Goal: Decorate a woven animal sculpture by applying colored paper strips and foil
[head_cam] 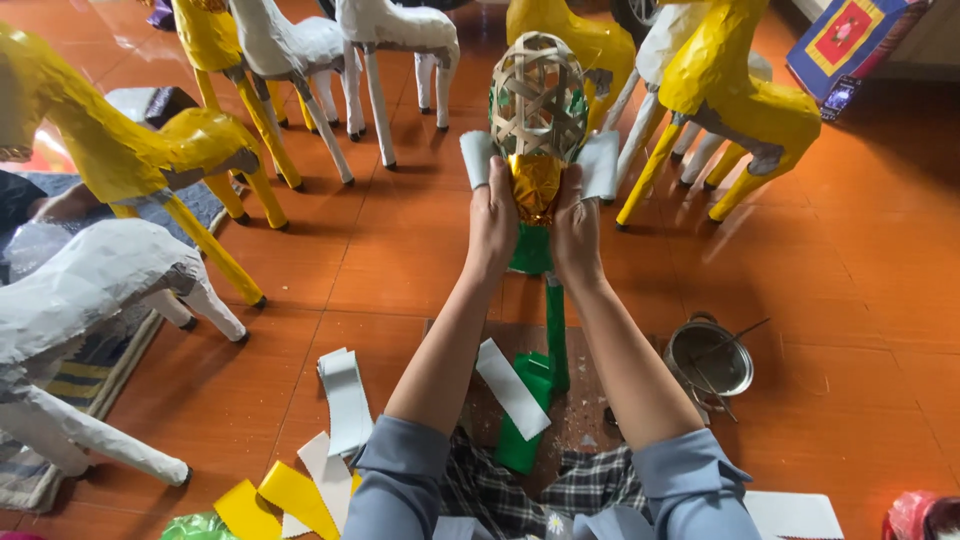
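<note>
I hold up a woven bamboo frame (538, 92) shaped like an egg, with a gold foil neck (535, 186) and a green paper-covered stem (532, 250) below it. My left hand (492, 220) grips the left side of the neck. My right hand (577, 228) grips the right side. White paper strips (601, 164) stick out on both sides of the frame next to my fingers. The stem runs down toward my lap.
Yellow and white paper-covered horse figures (130, 150) stand on the orange tile floor (850, 260) at the left and far side. A small metal pot (708, 360) with a brush sits at the right. Paper strips in white, yellow and green (340, 400) lie by my knees.
</note>
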